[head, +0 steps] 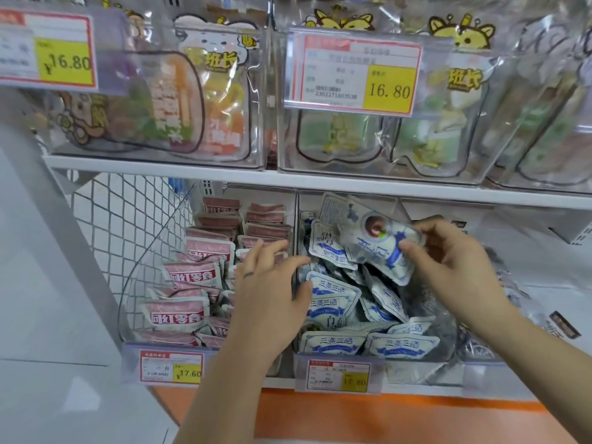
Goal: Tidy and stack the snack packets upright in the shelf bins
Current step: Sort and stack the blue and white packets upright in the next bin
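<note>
Right hand (448,251) pinches one blue-and-white packet (381,248) by its edge, raised above the jumbled heap (333,302) in the centre bin (416,366), apparently to turn it upright. Left hand (272,283), fingers extended and gripping nothing, rests at the bin's 9 o'clock wall, probably steadying the heap. Pink packets (192,277), further toward 9 o'clock, lie in rows.

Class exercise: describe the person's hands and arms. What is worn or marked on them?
Both forearms are bare: no sleeves, gloves, watch or bracelet in view. The left hand has a small dark mark across one finger; the right hand shows none.
</note>
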